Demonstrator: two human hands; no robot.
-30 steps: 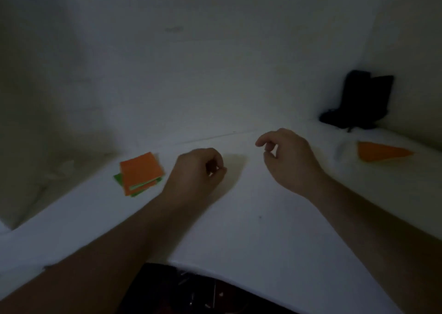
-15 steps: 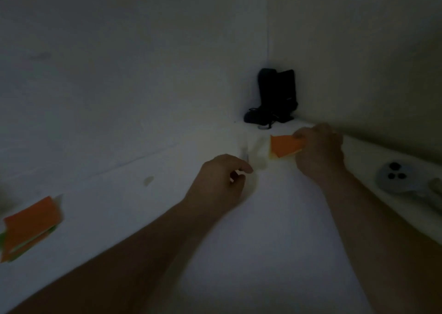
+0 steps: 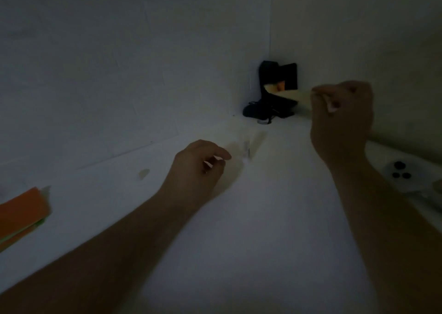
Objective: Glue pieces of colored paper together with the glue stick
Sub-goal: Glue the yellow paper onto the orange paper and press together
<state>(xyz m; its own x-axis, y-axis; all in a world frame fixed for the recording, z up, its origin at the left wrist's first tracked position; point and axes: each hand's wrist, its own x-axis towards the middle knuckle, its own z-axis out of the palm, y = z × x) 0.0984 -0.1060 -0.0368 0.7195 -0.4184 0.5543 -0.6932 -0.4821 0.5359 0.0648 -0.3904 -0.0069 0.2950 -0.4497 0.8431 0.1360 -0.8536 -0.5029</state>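
- Up at right of frame, the right hand (image 3: pixel 342 120) pinches a blurred orange paper piece (image 3: pixel 285 92) aloft.
- Centrally, the left hand (image 3: pixel 198 167) rests loosely curled, empty.
- Orange-green paper stack (image 3: pixel 20 215) lies at the left edge.

Paper stack (image 3: pixel 21 215) cut off at left edge; scene blurred.

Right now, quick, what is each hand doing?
Left hand: fingers loosely curled over the white table, holding nothing that can be seen.
Right hand: raised, pinching a thin orange paper piece.
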